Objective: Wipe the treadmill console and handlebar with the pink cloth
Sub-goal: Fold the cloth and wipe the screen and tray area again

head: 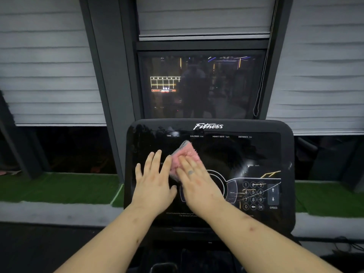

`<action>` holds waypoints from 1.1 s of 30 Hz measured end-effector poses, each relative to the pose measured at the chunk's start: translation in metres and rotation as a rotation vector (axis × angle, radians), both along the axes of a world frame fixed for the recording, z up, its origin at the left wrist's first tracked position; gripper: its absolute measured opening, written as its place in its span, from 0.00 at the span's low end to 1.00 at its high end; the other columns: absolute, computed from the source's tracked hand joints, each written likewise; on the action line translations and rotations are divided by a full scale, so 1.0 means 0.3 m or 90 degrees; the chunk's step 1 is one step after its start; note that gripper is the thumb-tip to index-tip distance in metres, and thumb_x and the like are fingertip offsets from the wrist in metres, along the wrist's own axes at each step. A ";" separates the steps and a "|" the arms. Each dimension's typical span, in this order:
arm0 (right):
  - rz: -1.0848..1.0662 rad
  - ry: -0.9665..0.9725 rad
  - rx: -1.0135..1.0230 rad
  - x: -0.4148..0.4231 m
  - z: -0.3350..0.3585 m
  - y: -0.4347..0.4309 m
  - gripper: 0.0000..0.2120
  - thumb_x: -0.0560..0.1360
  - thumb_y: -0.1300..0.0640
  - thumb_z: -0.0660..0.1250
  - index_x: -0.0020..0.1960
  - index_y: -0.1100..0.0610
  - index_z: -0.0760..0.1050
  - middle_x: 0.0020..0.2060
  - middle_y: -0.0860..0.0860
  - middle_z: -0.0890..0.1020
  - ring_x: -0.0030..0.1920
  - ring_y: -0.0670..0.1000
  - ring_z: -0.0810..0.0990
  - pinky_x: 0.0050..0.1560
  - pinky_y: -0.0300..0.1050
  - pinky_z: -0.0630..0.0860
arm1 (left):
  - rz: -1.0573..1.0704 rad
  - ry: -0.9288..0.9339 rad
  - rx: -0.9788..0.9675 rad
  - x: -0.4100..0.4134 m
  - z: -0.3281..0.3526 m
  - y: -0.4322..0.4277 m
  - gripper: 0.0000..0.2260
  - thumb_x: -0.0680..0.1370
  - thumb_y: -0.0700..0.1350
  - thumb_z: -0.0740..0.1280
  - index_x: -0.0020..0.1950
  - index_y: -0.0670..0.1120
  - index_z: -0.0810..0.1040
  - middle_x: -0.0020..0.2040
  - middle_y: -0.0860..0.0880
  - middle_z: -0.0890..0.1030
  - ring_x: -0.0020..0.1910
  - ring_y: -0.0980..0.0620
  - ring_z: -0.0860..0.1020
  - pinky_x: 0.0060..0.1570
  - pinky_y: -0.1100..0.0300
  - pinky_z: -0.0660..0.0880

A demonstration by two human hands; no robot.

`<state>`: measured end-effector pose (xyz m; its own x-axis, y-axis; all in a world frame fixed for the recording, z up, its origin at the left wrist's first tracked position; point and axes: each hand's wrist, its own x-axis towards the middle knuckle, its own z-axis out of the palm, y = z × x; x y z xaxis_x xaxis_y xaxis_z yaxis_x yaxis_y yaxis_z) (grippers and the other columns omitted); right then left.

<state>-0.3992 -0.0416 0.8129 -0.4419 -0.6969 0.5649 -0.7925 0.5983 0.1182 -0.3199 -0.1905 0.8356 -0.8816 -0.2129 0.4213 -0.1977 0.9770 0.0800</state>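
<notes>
The black glossy treadmill console (256, 150) fills the lower middle of the head view, with "Fitness" printed along its top and a number keypad at its lower right. A fluffy pink cloth (184, 154) with a grey edge lies on the console's screen, left of centre. My right hand (197, 186) lies flat on the cloth's lower part and presses it against the screen. My left hand (154, 182) rests flat on the screen just left of the cloth, fingers spread, holding nothing. The handlebar is not visible.
Behind the console is a dark window (201, 85) with reflections, framed by dark posts and grey blinds (49, 66). A strip of green turf (59, 186) runs along the sill on both sides. A cord (260, 85) hangs at the window's right.
</notes>
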 end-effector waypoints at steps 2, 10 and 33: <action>0.007 0.025 0.025 0.006 -0.049 0.039 0.31 0.73 0.58 0.72 0.75 0.59 0.72 0.79 0.59 0.67 0.80 0.58 0.63 0.79 0.61 0.61 | -0.008 0.000 0.000 -0.007 0.002 0.006 0.41 0.79 0.58 0.66 0.84 0.54 0.45 0.85 0.47 0.41 0.83 0.46 0.38 0.80 0.36 0.45; -0.143 -0.043 -0.112 -0.130 0.059 0.263 0.29 0.76 0.57 0.70 0.75 0.62 0.70 0.77 0.63 0.68 0.74 0.63 0.70 0.75 0.60 0.69 | -0.025 -0.016 0.005 -0.023 0.009 0.013 0.42 0.79 0.60 0.66 0.84 0.55 0.43 0.84 0.47 0.40 0.83 0.46 0.37 0.80 0.37 0.45; -0.250 -0.144 -0.090 -0.136 0.112 0.413 0.37 0.80 0.31 0.43 0.84 0.46 0.48 0.84 0.55 0.46 0.83 0.56 0.51 0.82 0.52 0.51 | -0.021 -0.011 -0.050 -0.084 0.048 0.148 0.49 0.75 0.68 0.68 0.83 0.58 0.39 0.83 0.46 0.35 0.82 0.41 0.33 0.78 0.31 0.47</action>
<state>-0.4400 0.0822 0.8465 -0.7795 -0.3753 0.5016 -0.4992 0.8558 -0.1354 -0.3452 -0.1460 0.8499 -0.8949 -0.1504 0.4201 -0.1662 0.9861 -0.0010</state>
